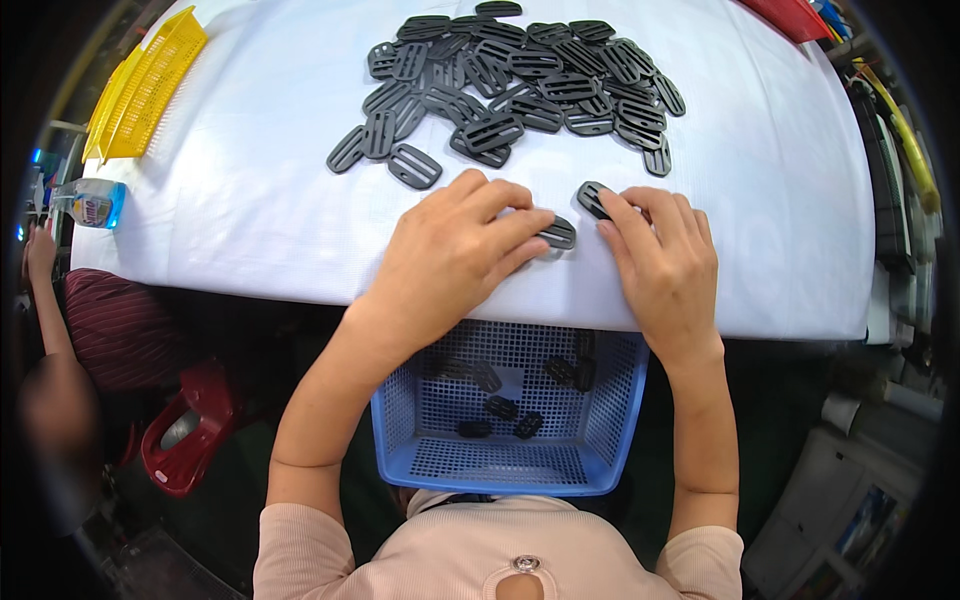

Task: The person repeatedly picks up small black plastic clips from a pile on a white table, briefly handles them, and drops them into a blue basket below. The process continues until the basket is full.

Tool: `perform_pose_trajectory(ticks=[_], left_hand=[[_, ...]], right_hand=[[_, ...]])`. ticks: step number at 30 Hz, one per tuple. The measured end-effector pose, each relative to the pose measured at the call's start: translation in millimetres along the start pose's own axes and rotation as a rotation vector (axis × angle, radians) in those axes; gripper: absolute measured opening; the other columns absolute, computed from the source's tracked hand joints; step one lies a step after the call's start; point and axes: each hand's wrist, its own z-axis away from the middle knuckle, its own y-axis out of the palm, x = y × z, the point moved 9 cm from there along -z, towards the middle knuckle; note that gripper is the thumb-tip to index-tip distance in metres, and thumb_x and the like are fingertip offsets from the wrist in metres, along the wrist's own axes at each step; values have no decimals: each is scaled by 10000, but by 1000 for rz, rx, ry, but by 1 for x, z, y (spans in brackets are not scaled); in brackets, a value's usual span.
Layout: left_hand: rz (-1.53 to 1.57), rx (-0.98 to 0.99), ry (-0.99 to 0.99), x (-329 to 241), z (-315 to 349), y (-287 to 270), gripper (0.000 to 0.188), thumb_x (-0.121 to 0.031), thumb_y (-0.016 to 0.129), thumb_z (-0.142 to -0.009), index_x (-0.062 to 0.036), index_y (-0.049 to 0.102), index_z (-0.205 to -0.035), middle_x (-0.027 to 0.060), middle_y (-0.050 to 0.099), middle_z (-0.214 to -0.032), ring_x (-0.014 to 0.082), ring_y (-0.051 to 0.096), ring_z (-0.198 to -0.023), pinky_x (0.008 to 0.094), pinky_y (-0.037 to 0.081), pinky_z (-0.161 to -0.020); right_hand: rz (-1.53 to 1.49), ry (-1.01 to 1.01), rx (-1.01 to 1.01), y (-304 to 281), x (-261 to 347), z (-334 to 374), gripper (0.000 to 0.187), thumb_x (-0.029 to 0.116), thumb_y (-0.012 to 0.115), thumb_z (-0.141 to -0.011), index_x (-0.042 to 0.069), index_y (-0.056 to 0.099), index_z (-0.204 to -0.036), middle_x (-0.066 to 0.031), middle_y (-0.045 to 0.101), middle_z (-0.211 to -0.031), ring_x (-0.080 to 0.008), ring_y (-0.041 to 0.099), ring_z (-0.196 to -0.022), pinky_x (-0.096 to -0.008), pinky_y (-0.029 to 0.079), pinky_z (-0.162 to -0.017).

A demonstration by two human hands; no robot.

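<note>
My left hand (455, 255) has its fingertips closed on one end of a black plastic strap adjuster buckle (561, 236), low over the white table. Just right of it, my right hand (665, 255) pinches another slotted black buckle (588, 196) between thumb and fingers, tilted. Beyond both hands lies a loose pile of several like buckles (535, 64), with a few (414, 167) spread at its near left edge. Below my wrists, a blue mesh basket (385, 420) holds several dark buckles (501, 407) on its bottom.
White cloth (250, 225) covers the table. Yellow baskets (150, 90) stand at its left edge, by a bottle of blue liquid (98, 203). A red container (785, 18) sits far right. Another person's arm (45, 290) and a red plastic stool (190, 430) are at left.
</note>
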Motion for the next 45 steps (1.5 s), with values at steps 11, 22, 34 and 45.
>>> perform_pose_trajectory(ticks=[11, 22, 34, 45], left_hand=[[46, -159, -246, 33, 8, -26, 161, -59, 743, -863, -31, 754, -1022, 100, 705, -891, 224, 630, -745, 328, 517, -706], [-113, -226, -224, 62, -11, -29, 225, -167, 746, -869, -39, 750, -1054, 93, 702, -986, 258, 645, -872, 354, 517, -758], [-22, -3, -499, 39, 33, -30, 217, -193, 764, -847, -40, 742, -1000, 135, 689, -925, 286, 662, -782, 365, 528, -723], [66, 95, -167, 33, 18, -14, 474, -208, 816, -750, -99, 704, -1197, 92, 626, -1089, 299, 617, -996, 393, 517, -859]], right_hand=[[-367, 153, 179, 7, -12, -24, 177, 55, 709, -855, 37, 724, -1030, -96, 643, -972, -291, 626, -936, -400, 506, -789], [-298, -72, 203, 51, 10, -93, 233, 92, 744, -829, 60, 715, -1058, -79, 636, -1023, -282, 627, -1019, -408, 523, -844], [-325, -36, 119, 8, 48, -10, 280, 79, 769, -790, 110, 737, -1067, -33, 656, -1049, -256, 604, -973, -393, 470, -806], [-110, 43, 132, 9, 57, 5, 489, -25, 645, -741, 111, 725, -1203, -64, 626, -1106, -271, 580, -1015, -408, 429, -868]])
